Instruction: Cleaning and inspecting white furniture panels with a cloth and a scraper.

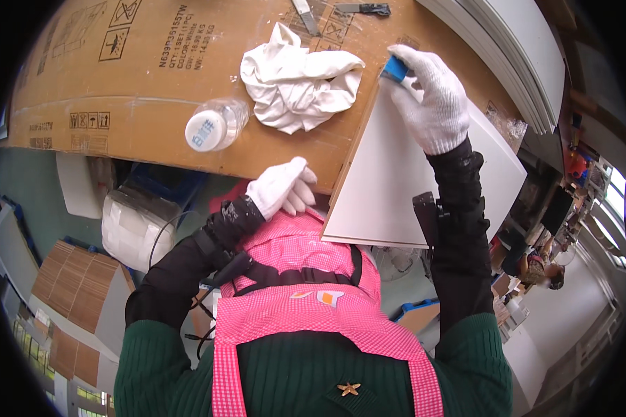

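My right hand (432, 104), in a white knit glove, is closed round a small blue block (395, 69). It holds the block against the far left corner of a flat white panel (389, 181), whose left edge is brown. The panel lies at a slant and juts past the near edge of the cardboard-covered table (146, 128). My left hand (285, 187), gloved too, hangs by that table edge in front of my pink checked apron. Its fingers are loosely bent and apart from the thumb, with nothing visible in them.
A crumpled white cloth (295, 80) and a clear bottle with a white cap (219, 125) rest left of the panel. Beyond the cloth lie a flat blade (305, 15) and a dark-handled tool (365, 9). Stacked white panels (515, 48) stand at the far right.
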Motion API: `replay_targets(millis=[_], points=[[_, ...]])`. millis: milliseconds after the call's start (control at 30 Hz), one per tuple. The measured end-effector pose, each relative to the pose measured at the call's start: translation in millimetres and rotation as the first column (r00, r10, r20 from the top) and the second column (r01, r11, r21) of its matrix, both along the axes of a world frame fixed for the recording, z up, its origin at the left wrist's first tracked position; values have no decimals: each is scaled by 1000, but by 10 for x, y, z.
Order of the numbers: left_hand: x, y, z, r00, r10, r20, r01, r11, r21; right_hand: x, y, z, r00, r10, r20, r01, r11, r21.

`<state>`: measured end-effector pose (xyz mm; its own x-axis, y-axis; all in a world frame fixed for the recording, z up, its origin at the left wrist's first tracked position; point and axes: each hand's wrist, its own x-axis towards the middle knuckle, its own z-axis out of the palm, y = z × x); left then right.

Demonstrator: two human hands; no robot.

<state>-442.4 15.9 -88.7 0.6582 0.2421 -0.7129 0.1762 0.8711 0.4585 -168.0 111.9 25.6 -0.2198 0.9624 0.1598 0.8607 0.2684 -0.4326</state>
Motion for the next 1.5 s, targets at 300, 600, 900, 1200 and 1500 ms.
replay_targets(millis=[300, 600, 900, 1200, 1500], points=[[-12, 42, -60, 999, 51, -4, -51, 994, -94, -771, -1400, 272, 968, 174, -178, -214, 949, -234], [-8, 55, -69, 999, 28, 25, -27, 998, -52, -595, -1358, 260, 951, -208, -229, 157, 962, -222], [58, 59, -54, 1000, 1, -20, -2, 999, -38, -934, -1914, 185, 961, 149, -231, -207, 946, -250], [101, 21, 18, 998, 50, -49, -39, 978, 206, -602, -2452, 174, 913, -21, -407, -2, 998, -57], [262, 243, -226, 863, 372, -342, 442, -230, 867, -918, -2544, -353, 923, 106, -369, 16, 950, 313]])
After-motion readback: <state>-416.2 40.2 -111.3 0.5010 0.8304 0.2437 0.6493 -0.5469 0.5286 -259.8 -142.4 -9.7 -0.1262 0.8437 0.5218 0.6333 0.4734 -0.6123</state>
